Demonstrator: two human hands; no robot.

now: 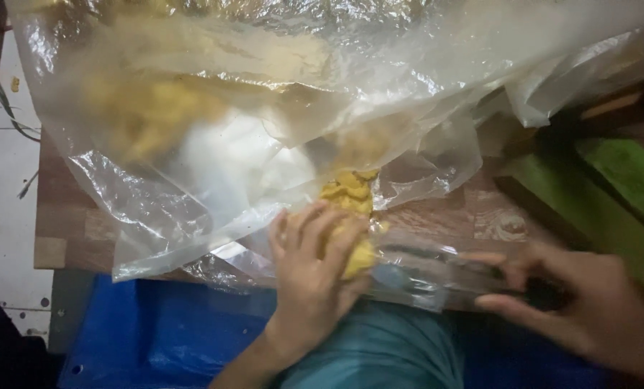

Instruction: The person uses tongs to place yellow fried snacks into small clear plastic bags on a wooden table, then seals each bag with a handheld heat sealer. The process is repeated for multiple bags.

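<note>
Yellow lump (351, 209) — left hand (314, 274) fingers wrapped round it; right hand (588, 302) pinches plastic sheet (423, 270).

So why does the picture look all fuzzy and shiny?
Head view: the right hand is smeared by motion blur at the lower right; light glares off the crinkled clear plastic bag, hazing what is behind it; the left hand on the yellow lump is sharper; the green block sits dim.

Right hand (581, 302) blurred, cut off by frame edge. Yellow stuff (149, 115) inside bag (264, 86) hazy thru plastic; can't tell what. Bag top cut off.
</note>
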